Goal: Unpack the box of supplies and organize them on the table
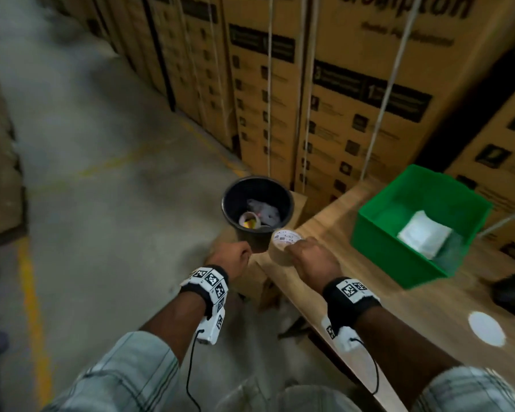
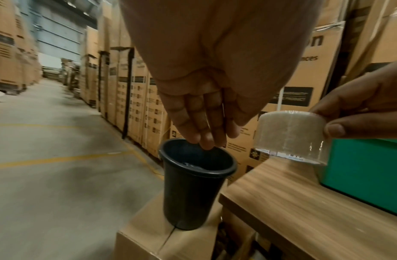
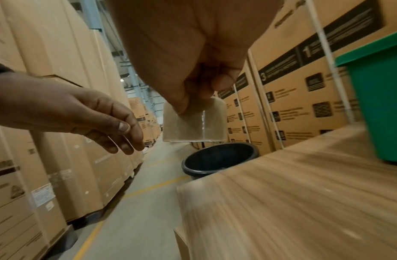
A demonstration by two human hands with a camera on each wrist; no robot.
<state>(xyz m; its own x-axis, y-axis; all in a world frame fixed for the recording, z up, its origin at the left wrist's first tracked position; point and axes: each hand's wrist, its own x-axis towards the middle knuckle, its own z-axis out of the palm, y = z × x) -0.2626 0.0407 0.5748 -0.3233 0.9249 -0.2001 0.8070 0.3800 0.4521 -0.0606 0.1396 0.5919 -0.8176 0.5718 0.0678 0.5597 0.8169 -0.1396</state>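
Warehouse aisle | right hand (image 1: pixel 309 257) pinches tape roll (image 1: pixel 283 246) | left hand (image 1: pixel 231 258) relaxed

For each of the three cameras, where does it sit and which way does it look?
Head: on the head, looking down at both forearms, black bucket, wooden table, green bin.
Left wrist: under the left hand, facing the bucket.
Right wrist: under the right hand, which pinches the tape roll.
All three share bucket, roll, table and bin.

Bucket (image 1: pixel 257 214) contents blurred, carton print unreadable
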